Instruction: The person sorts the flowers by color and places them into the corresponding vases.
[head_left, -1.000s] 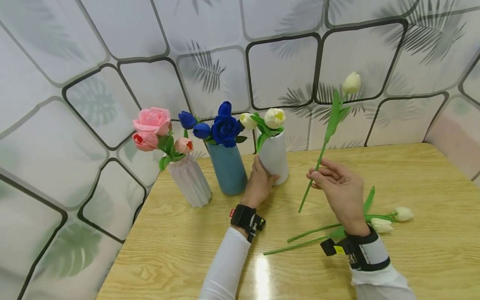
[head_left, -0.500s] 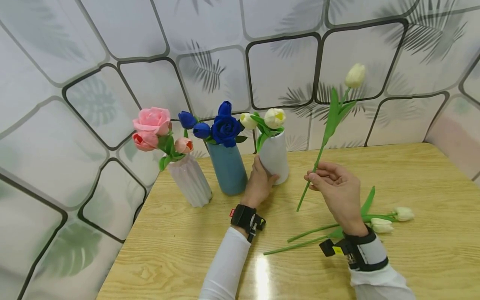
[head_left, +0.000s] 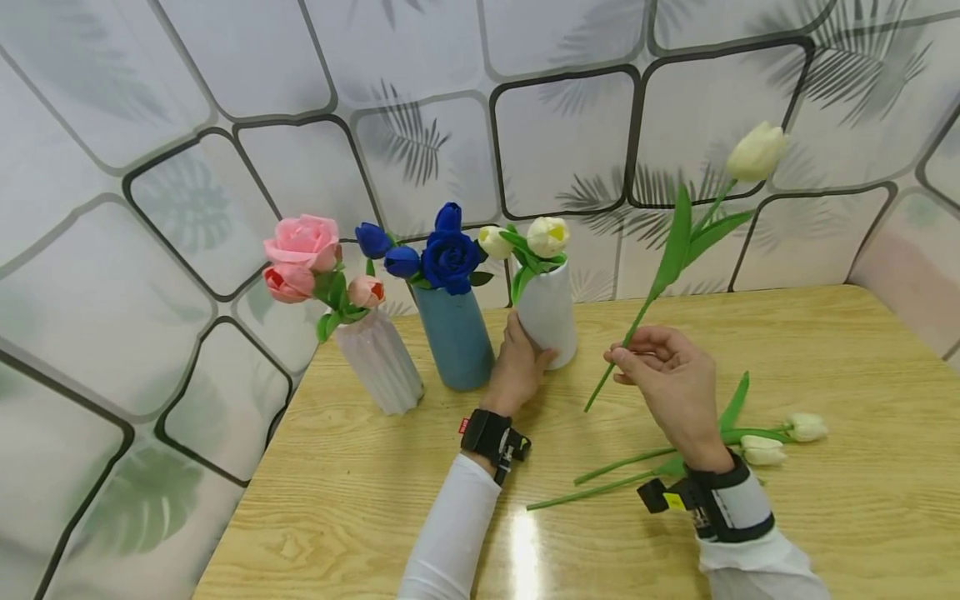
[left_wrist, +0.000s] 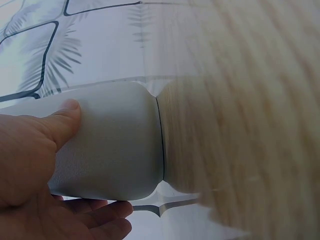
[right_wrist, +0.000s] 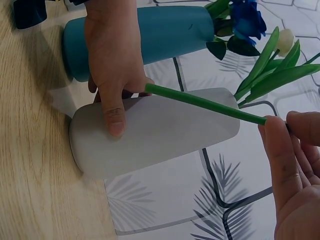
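Observation:
My left hand [head_left: 517, 367] grips the lower part of a white vase [head_left: 550, 312], thumb on one side and fingers around the other, as the left wrist view also shows. White tulips [head_left: 549, 237] with green leaves stand in that vase. To the right, my right hand [head_left: 670, 375] pinches the green stem of a single white tulip [head_left: 757, 152] between thumb and fingertips. This tulip is held up, its bloom leaning right and its stem end pointing down left. In the right wrist view the stem [right_wrist: 205, 103] crosses in front of the white vase.
A blue vase [head_left: 453, 337] with blue flowers [head_left: 450, 260] stands left of the white one. Farther left is a ribbed pale vase [head_left: 381, 362] with pink flowers [head_left: 303, 243]. Loose white tulips [head_left: 763, 451] lie on the wooden table [head_left: 337, 517]. A patterned backdrop [head_left: 562, 142] rises behind.
The held tulip has tilted further right, its bloom moving right and its stem end shifting left and up. My right hand has moved slightly left. The left hand and vase stay put.

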